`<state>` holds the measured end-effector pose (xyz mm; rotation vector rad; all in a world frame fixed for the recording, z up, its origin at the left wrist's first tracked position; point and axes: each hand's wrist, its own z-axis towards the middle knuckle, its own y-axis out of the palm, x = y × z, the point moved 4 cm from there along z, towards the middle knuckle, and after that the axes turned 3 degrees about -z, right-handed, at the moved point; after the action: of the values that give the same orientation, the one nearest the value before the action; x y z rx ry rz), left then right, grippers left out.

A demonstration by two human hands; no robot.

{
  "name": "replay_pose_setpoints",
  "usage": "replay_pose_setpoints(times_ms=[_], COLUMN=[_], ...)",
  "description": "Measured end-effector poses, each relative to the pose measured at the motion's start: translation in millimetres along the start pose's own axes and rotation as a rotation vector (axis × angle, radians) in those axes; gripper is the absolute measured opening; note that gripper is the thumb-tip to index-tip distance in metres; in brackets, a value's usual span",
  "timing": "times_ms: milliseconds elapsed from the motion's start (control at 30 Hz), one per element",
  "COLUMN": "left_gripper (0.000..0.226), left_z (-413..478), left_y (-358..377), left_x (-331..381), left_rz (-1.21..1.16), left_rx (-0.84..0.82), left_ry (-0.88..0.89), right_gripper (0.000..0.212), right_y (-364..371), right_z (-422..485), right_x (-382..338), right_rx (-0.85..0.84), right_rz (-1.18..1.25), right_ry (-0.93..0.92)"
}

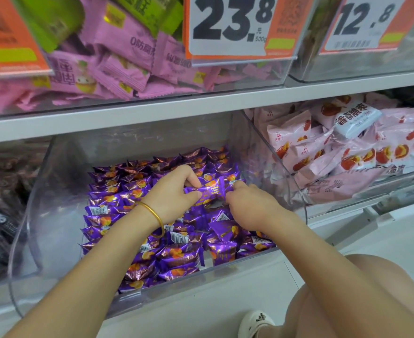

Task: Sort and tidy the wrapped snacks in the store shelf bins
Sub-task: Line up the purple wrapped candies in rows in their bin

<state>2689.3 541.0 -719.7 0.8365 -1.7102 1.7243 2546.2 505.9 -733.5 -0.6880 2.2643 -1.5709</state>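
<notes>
She has one purple snack (212, 191) held between both hands over the middle of the clear bin (52, 203). The left hand (174, 193) pinches its left end between thumb and curled fingers, and the right hand (252, 206) pinches the right end with its fingertips. Neither hand is nearer than the other, since each has an end.

The snack lies crosswise, its long axis running left to right with the right end tipped a little upward. It hangs just above the other packs rather than resting on them.

The neat rows (110, 189) sit to the left and behind, lined up the same crosswise way, so I judge the snack needs little turning to join them. Below and toward the front right is a loose heap (222, 225) with packs lying at odd angles.

The side walls of the bin are well apart from both hands. The shelf (152, 113) above overhangs the back of the bin, so there looks to be less room to lift there. The pink packs (335, 154) lie beyond the right wall.
</notes>
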Motion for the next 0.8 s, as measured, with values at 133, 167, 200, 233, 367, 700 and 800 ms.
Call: replay_pose_setpoints(times_ms=[133, 167, 200, 233, 367, 700, 800], left_gripper=[0.013, 0.014, 0.016, 0.017, 0.018, 0.015, 0.015], left_z=[-1, -2, -2, -2, -2, 1, 0], left_y=[-1, -1, 0, 1, 11, 25, 23], left_x=[0, -1, -1, -1, -1, 3, 3], left_rz=[0.026, 0.034, 0.048, 0.066, 0.144, 0.422, 0.420], left_rx=[0.027, 0.025, 0.019, 0.010, -0.023, -0.030, -0.028], left_ry=[0.006, 0.007, 0.011, 0.017, 0.064, 0.116, 0.114], right_gripper=[0.022, 0.016, 0.008, 0.017, 0.039, 0.040, 0.038], right_y=[1, 1, -1, -2, -5, -8, -12], right_z=[4, 5, 6, 6, 4, -7, -15], right_x=[3, 3, 3, 3, 4, 0, 3], right_rx=[0.032, 0.035, 0.042, 0.042, 0.028, 0.089, 0.138], right_rz=[0.043, 0.049, 0.057, 0.060, 0.051, -0.011, -0.045], right_ry=[0.009, 0.010, 0.005, 0.000, -0.026, 0.005, -0.021])
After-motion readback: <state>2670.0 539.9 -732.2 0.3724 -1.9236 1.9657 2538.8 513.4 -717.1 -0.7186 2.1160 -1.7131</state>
